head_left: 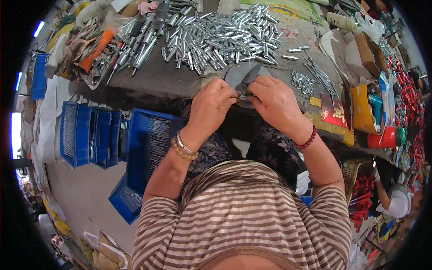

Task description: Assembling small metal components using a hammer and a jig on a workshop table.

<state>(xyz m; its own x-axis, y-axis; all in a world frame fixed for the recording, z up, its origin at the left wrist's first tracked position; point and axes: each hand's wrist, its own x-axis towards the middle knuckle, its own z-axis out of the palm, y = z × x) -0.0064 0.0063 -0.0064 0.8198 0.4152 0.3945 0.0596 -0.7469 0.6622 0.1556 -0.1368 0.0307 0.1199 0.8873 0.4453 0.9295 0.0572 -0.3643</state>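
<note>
My left hand [213, 104] and my right hand [280, 102] meet at the front edge of the workbench. Between their fingertips is a small shiny metal part [243, 97], pinched from both sides; most of it is hidden by the fingers. Just behind it lies a round grey disc [232, 77], with a dark block-like piece [252, 74] on it beside my right fingers. Beyond the disc spreads a big heap of short silver metal tubes [225, 38]. To the right are a small pile of tiny metal pieces [302, 83] and several thin metal rods [320, 74].
Blue bins [137, 144] holding thin metal rods stand below at the left. Larger metal tools [146, 47] and an orange-handled tool [96, 50] crowd the bench's left. A yellow container [362, 110] and a red can [381, 138] are at right. Another person [398, 200] is at far right.
</note>
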